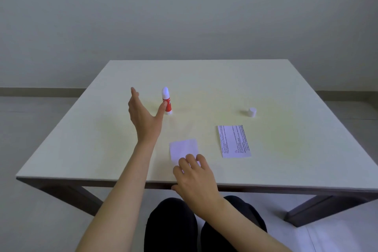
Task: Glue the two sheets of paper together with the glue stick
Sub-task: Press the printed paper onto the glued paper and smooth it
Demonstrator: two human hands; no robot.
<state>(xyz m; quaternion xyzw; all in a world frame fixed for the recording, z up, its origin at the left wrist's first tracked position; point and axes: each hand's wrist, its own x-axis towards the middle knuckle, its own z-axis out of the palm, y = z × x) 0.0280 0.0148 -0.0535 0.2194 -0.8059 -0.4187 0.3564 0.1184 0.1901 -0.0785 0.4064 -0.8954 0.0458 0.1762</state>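
Note:
A red and white glue stick (167, 100) stands upright on the table, uncapped, with its white glue tip showing. My left hand (143, 117) is spread open just left of it, thumb tip touching its red body, fingers not closed around it. A small blank white sheet (183, 148) lies near the front edge. My right hand (195, 178) rests on that sheet's near end, fingertips pressing it flat. A second sheet with printed text (234, 141) lies to the right, apart from the first.
The white cap (252, 112) stands alone at the right, behind the printed sheet. The pale table (286, 88) ends at a front edge close to my right wrist. My dark-clad knees (184, 225) show below the table.

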